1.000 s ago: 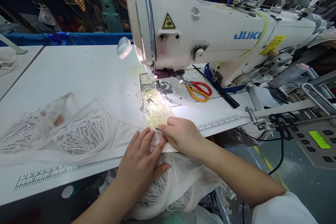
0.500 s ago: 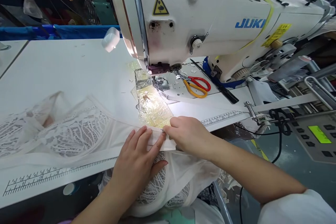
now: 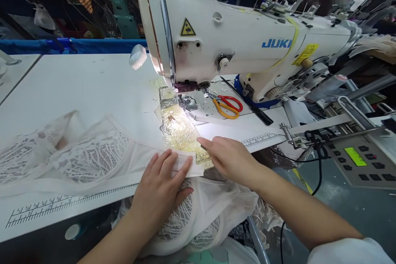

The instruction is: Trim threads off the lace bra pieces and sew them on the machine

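A white lace bra point(image 3: 89, 152) lies along the front of the sewing table, its side band running under my left hand point(image 3: 163, 181). That hand is flat, fingers spread, pressing the band near its end. Just right of the band's end is my right hand point(image 3: 230, 159), fingers closed. A small dark tip shows at its fingertips, too little to name. Under the fingers, a tape-covered yellowish patch point(image 3: 181, 130) with ruler marks reaches up to the presser foot. More white lace bras point(image 3: 198, 214) hang below the table edge, over the lap.
A white JUKI sewing machine point(image 3: 235, 33) stands across the back. Red-and-yellow-handled snips point(image 3: 227, 106) and a black-handled tool point(image 3: 262, 115) lie beside its needle area. A control panel point(image 3: 359, 159) is at right, a fan point(image 3: 119, 4) behind at left.
My right hand has come off the band's end and shifted slightly right, uncovering that end and the ruler marks. The left hand stays on the band. The view has tilted upward.
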Demonstrator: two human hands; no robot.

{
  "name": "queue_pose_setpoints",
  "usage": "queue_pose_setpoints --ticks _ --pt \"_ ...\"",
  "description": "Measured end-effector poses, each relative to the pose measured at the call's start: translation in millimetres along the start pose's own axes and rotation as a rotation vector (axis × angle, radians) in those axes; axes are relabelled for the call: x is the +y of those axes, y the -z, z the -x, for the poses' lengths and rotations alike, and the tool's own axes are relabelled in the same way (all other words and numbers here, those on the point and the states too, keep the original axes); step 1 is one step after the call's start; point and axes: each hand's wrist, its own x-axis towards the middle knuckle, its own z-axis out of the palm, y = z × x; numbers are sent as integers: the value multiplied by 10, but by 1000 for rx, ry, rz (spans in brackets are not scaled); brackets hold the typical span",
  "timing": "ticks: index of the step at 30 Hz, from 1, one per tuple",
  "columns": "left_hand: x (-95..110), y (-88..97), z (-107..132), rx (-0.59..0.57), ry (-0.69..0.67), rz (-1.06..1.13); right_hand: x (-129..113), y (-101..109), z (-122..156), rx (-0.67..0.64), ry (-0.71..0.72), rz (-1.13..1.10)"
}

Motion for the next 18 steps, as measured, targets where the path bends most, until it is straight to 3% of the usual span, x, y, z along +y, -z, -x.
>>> queue_pose_setpoints --ticks 7,12,15,18 --pt "41 21 92 55 19 -50 -222 -69 -250 -4 122 102" --pt "29 -40 178 184 26 -48 -477 19 -369 -131 94 228" --pt "19 -55 194 233 41 15 -630 54 -416 -142 91 264" --pt "2 -29 241 257 61 124 -586 95 -473 -109 37 302"
